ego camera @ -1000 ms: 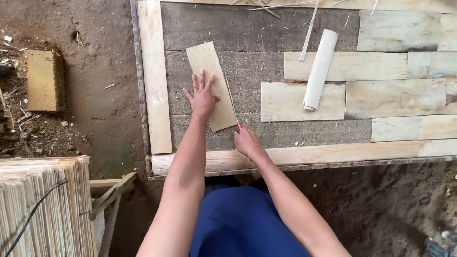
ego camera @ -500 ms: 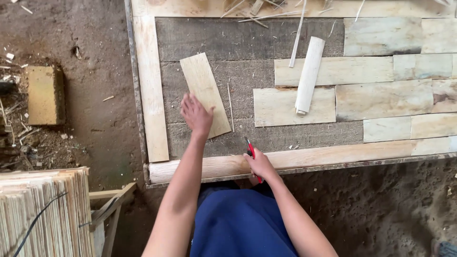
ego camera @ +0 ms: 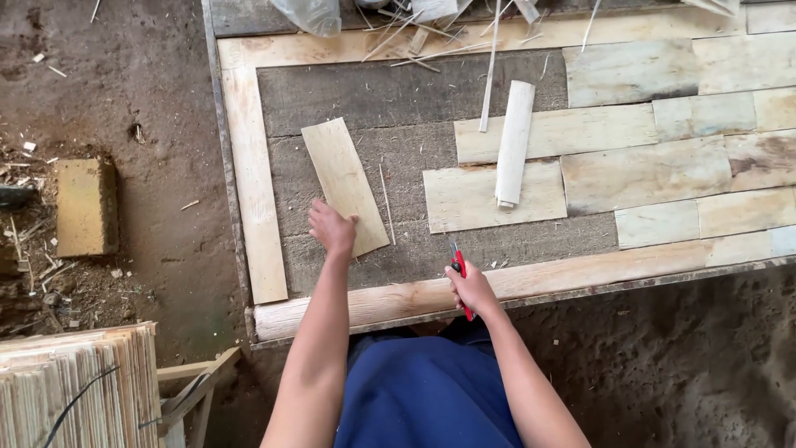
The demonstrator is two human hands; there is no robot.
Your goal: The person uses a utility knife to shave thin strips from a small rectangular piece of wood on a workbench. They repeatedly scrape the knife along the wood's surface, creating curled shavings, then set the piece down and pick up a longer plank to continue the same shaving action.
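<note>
Left hand [ego camera: 332, 228], fingers curled, presses the near end of a pale wood strip [ego camera: 342, 182] lying tilted on the dark board [ego camera: 398, 95]. Right hand [ego camera: 473, 289] clamps a red cutter [ego camera: 458, 270], blade perhaps hidden. Clear plastic bag [ego camera: 305, 14] cut off at far edge.

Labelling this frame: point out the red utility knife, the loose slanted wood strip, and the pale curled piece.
red utility knife [ego camera: 458, 267], head view, red body above the fist.
loose slanted wood strip [ego camera: 342, 178], head view, middle of its flat face.
pale curled piece [ego camera: 514, 141], head view, mid-length on its upper surface.
</note>
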